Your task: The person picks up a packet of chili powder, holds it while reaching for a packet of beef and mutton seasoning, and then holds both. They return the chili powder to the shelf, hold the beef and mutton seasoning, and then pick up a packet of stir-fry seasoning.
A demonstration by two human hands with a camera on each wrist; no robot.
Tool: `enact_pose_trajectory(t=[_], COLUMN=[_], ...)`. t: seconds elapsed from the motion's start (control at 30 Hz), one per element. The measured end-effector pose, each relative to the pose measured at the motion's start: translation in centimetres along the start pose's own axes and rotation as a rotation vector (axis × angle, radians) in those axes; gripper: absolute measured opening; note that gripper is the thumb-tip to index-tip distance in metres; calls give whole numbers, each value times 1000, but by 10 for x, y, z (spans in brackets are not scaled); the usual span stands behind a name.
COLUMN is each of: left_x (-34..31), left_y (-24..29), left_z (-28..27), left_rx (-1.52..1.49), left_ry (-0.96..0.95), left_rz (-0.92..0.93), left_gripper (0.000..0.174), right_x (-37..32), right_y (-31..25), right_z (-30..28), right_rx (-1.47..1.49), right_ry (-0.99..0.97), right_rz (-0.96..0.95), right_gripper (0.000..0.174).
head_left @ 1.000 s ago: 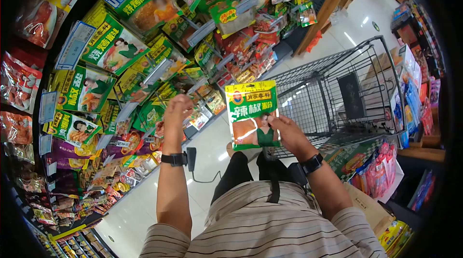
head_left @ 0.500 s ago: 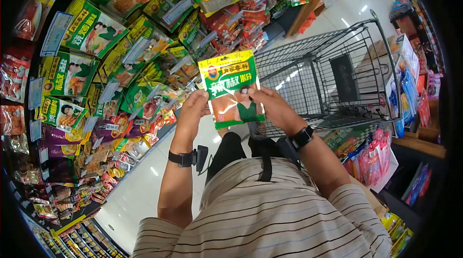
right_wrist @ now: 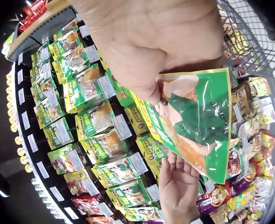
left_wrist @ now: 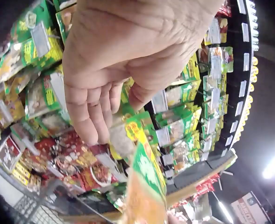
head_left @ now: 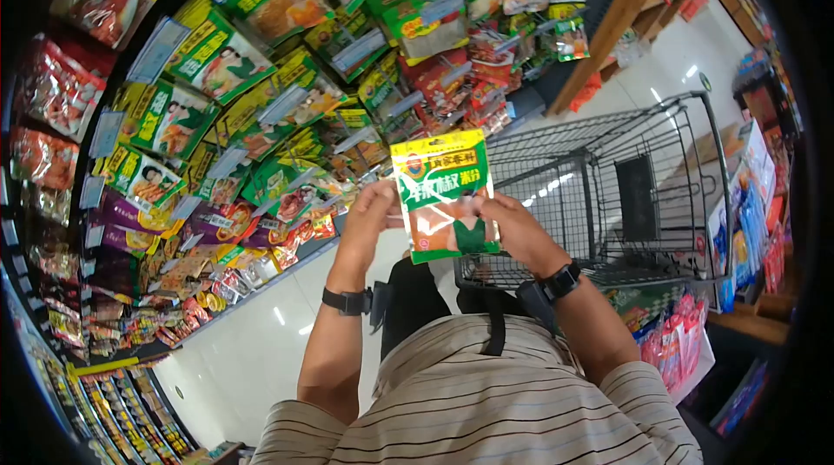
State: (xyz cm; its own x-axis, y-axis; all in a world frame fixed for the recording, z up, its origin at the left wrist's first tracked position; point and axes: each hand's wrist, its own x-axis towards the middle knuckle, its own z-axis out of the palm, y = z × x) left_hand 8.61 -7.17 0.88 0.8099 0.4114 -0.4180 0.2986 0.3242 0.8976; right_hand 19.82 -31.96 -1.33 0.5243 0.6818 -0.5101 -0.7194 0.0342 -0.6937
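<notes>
- We see the packet held up in front of the body, near the hanging packs and the cart.
- Our right hand pinches its side between thumb and fingers; our left hand is beside the opposite edge, fingers loosely bent and gripping nothing. Whether they touch it, we cannot tell.
- That one-sided pinch could let the slick film twist or slip, dropping the packet.
- Squeezing harder could crease the packet; swinging it towards the display could snag the packs.
- Large characters on its front seem to read 辣椒粉, chilli powder; the banner above seems to end in 香料, spice.
- The logo and price tags are too blurred to read.
</notes>
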Motion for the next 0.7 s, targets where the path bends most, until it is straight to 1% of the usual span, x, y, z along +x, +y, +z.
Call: enact_pose_trajectory(t=[0.03, 0.07, 0.17, 0.27, 0.37, 0.4, 0.5, 0.53, 0.63, 0.67, 0.7], left_x=[4, 18, 56, 94, 118, 123, 142, 150, 162, 162, 164], left_y=[9, 9, 26, 37, 53, 56, 56, 54, 47, 48, 46], left_z=[-5, -24, -76, -119, -134, -136, -158, -170, -174, -175, -178], left_rx=[-9, 5, 20, 68, 78, 48, 151, 220, 84, 77, 125], left_ry=[32, 74, 234, 357, 439, 462, 437, 393, 503, 458, 473], left_rz=[35, 75, 219, 326, 381, 381, 358, 348, 359, 347, 340], left_gripper=[26, 35, 45, 56, 55, 49, 43, 69, 43, 52, 54], right_x=[-2, -1, 8, 9, 18, 23, 33, 35, 41, 43, 44], right_y=[-4, -8, -6, -10, -10, -7, 0, 1, 3, 4, 4], right_z=[2, 3, -3, 5, 6, 3, 0, 1, 1, 1, 2], right_rx=[4, 5, 7, 37, -2, -13, -9, 0, 11, 12, 30], right_ry=[-1, 0, -10, -11, 7, -1, 7, 11, 30, 36, 43], right_rz=[7, 10, -16, -9, 20, 19, 35, 32, 38, 44, 39], right_gripper=[33, 33, 34, 34, 32, 32, 30, 30, 30, 30, 29])
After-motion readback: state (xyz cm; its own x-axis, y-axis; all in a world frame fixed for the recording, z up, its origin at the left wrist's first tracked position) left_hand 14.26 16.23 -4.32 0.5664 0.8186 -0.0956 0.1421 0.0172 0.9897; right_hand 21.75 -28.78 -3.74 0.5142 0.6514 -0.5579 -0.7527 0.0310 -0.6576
